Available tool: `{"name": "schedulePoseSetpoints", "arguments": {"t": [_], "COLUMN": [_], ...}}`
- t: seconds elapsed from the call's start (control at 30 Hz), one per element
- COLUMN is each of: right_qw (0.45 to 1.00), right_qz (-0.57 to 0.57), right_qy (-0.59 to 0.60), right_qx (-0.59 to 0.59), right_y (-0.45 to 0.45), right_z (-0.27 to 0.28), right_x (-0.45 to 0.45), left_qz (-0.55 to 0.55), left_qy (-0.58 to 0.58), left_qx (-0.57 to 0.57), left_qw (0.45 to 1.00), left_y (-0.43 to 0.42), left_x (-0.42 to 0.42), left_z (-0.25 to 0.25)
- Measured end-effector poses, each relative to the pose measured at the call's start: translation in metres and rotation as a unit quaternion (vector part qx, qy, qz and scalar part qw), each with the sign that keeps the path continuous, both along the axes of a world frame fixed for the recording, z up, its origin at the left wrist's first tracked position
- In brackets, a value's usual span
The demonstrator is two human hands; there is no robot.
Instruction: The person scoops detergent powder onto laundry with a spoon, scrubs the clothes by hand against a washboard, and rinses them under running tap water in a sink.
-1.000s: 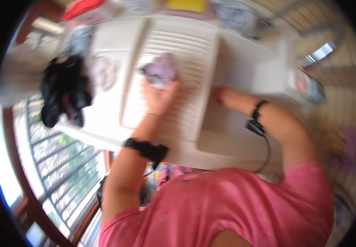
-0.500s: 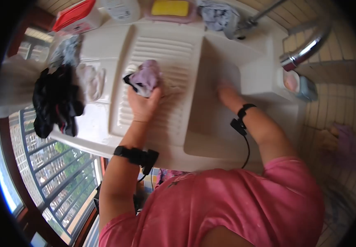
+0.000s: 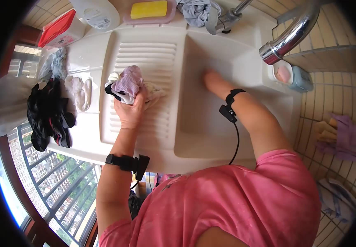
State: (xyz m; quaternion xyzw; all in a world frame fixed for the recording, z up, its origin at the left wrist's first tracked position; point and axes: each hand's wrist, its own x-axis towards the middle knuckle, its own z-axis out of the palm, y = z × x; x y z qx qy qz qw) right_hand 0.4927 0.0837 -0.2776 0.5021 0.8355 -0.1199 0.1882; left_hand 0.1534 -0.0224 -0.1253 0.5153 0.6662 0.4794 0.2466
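Note:
My left hand [image 3: 129, 112] grips a crumpled bunch of small laundry [image 3: 129, 81] in lilac, white and black, held over the washboard [image 3: 145, 53]. Fingers wrap the bunch from below and the right side. A pale piece of it trails onto the ridges. My right hand [image 3: 214, 79] reaches down into the cloudy water of the sink basin [image 3: 243, 57], left of the basin's middle. The water hides its fingers, and whether they hold anything does not show.
Black clothes [image 3: 50, 111], a white cloth [image 3: 79, 92] and grey-blue cloth [image 3: 54, 64] lie on the left ledge. Behind are a red-lidded box [image 3: 58, 31], a white bottle [image 3: 97, 14], yellow soap [image 3: 148, 9] and grey cloth [image 3: 194, 12]. A chrome tap [image 3: 285, 43] overhangs the right.
The whole view has shifted, so sink and objects appear further left and sharper. My left hand keeps its hold on the laundry over the washboard. My right hand stays down in the basin.

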Motion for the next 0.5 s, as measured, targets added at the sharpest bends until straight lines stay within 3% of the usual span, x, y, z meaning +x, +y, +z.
{"name": "schedulePoseSetpoints", "arguments": {"t": [0.13, 0.2, 0.5], "right_qw": [0.998, 0.997, 0.980], "right_qz": [0.024, -0.045, -0.152], "right_qy": [-0.020, 0.023, 0.122], "right_qx": [-0.060, -0.052, -0.039], "right_y": [-0.004, -0.005, 0.007], "right_z": [0.034, 0.036, 0.044], "right_x": [0.005, 0.006, 0.003], "left_qz": [0.003, 0.000, -0.006], "left_qy": [0.005, 0.011, 0.040], "left_qx": [-0.010, -0.006, 0.014], "left_qw": [1.000, 1.000, 0.999], "left_y": [0.000, 0.000, 0.000], "left_x": [0.002, 0.000, 0.003], "left_z": [0.002, 0.000, 0.005]}}
